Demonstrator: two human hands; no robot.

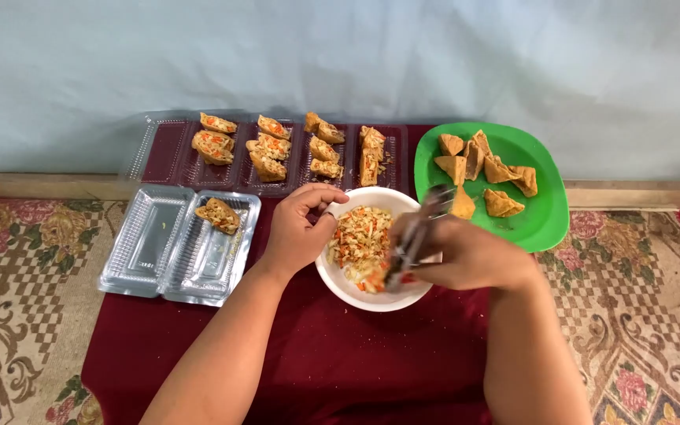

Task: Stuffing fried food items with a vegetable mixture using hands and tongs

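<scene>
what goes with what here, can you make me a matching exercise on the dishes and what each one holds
Things:
1. white bowl
2. green plate
3. near clear tray
4. far clear tray

Contents:
a. plain fried triangles
b. one stuffed piece
c. shredded vegetable mix
d. rows of stuffed pieces

Pairs: 1-c, 2-a, 3-b, 4-d

Bowl [332, 271] between trays [151, 252] and plate [548, 224]
</scene>
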